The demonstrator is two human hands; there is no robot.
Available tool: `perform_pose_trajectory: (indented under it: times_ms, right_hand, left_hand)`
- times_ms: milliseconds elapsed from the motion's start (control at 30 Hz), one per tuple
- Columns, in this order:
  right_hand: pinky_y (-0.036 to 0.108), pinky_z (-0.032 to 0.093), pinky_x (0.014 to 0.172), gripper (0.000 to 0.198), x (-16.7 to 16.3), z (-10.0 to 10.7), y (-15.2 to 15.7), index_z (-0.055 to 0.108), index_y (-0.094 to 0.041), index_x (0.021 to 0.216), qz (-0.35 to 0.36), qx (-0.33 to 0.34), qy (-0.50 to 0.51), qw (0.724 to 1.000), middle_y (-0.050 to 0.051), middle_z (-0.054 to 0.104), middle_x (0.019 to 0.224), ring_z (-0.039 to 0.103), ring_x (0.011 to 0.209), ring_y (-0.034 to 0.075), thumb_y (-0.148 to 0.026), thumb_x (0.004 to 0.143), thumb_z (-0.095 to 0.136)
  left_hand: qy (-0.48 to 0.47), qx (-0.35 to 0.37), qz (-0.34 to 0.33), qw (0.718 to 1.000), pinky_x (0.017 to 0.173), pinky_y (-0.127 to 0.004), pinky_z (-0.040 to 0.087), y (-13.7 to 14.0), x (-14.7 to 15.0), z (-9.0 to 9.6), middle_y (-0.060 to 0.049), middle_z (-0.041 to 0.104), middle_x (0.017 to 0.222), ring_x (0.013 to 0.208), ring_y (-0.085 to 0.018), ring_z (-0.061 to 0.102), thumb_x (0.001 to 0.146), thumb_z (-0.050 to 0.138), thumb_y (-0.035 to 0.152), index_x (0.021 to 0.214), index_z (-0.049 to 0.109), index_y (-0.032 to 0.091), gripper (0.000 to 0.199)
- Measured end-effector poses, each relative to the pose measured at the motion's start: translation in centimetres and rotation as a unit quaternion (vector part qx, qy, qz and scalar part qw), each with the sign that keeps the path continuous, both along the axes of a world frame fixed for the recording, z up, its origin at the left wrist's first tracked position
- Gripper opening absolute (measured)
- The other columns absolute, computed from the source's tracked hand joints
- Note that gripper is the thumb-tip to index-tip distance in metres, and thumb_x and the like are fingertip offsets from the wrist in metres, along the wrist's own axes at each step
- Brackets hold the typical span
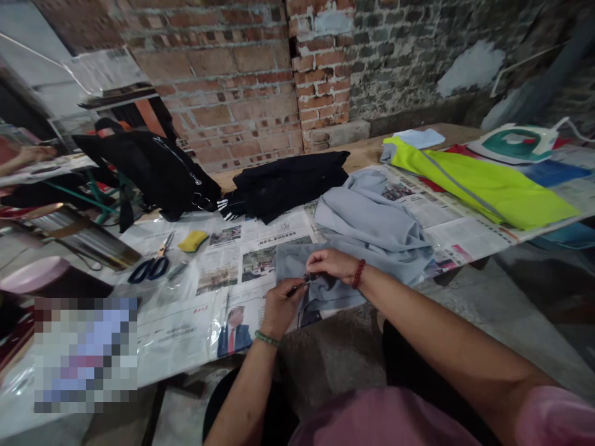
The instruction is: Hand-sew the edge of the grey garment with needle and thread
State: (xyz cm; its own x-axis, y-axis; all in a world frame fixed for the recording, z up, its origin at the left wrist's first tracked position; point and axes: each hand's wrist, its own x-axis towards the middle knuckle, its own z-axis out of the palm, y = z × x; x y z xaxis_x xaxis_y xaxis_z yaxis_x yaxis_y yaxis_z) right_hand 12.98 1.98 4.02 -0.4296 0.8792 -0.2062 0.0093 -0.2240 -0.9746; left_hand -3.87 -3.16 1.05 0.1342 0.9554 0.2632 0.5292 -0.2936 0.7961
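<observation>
Grey cloth (372,217), looking like a garment, lies bunched on the newspaper, its near part spread flat under my hands. My left hand (280,305), with a green bead bracelet, is closed at the cloth's left side. A thin dark tool (296,288) shows between its fingers; its exact kind is too small to tell. My right hand (332,264), with a red bead bracelet, is closed in a pinch just above the cloth, its fingertips close to the left ones. Whatever it pinches is too fine to make out.
Dark-handled scissors (151,266), a yellow sponge (193,241) and a metal tumbler (79,232) are on the left. Behind lie a black bag (153,173) and black folded cloth (292,183). A neon-yellow garment (483,179) and an iron (515,144) sit right. Another person's hand (39,153) shows far left.
</observation>
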Motion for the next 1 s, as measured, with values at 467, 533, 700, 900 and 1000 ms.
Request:
perform_pose_trajectory:
  times_ms: [467,533,700,900,1000]
  right_hand:
    - [0.016,0.036,0.042,0.013,-1.0,0.4,1.2,0.044,-0.017,0.071,-0.117,-0.03,0.095,0.988,-0.003,0.059,0.062,0.051,0.041,0.005,-0.023,0.078,0.053]
    - [0.015,0.035,0.04,0.013,-0.6,1.2,1.7,0.04,-0.02,0.079,-0.101,-0.028,0.111,0.988,-0.004,0.059,0.062,0.053,0.042,0.006,-0.03,0.082,0.048]
    - [0.015,0.035,0.038,0.002,0.8,3.5,3.2,0.038,-0.024,0.088,-0.143,-0.048,0.174,0.973,-0.008,0.052,0.053,0.047,0.037,0.006,-0.025,0.087,0.038]
    - [0.019,0.046,0.049,0.015,4.1,5.9,5.1,0.047,-0.017,0.087,-0.159,-0.051,0.235,0.957,-0.005,0.053,0.056,0.051,0.044,0.006,-0.006,0.085,0.038]
    - [0.022,0.05,0.056,0.013,5.7,6.8,5.6,0.049,-0.015,0.082,-0.162,-0.026,0.229,0.96,-0.003,0.055,0.058,0.057,0.051,0.007,-0.006,0.085,0.04]
  left_hand:
    - [-0.047,-0.04,0.002,0.998,0.057,-0.021,0.046,-0.1,-0.3,0.4,0.0,0.066,0.068,0.063,-0.013,0.057,0.071,0.058,0.032,0.073,0.066,0.017,0.017]
    - [-0.048,-0.045,0.002,0.998,0.057,-0.021,0.046,0.0,-0.3,0.3,0.0,0.065,0.066,0.062,-0.013,0.057,0.071,0.058,0.033,0.073,0.066,0.017,0.018]
    - [-0.045,-0.051,0.005,0.998,0.058,-0.02,0.046,-0.1,-0.3,0.3,0.0,0.066,0.069,0.063,-0.013,0.057,0.071,0.059,0.032,0.075,0.067,0.017,0.017]
    - [-0.047,-0.049,0.005,0.998,0.058,-0.021,0.047,-0.2,-0.3,0.5,0.0,0.067,0.069,0.064,-0.013,0.058,0.071,0.059,0.031,0.075,0.067,0.017,0.016]
    - [-0.049,-0.047,-0.001,0.998,0.058,-0.021,0.047,-0.1,-0.3,0.5,0.0,0.066,0.069,0.064,-0.013,0.058,0.07,0.059,0.031,0.074,0.067,0.017,0.017]
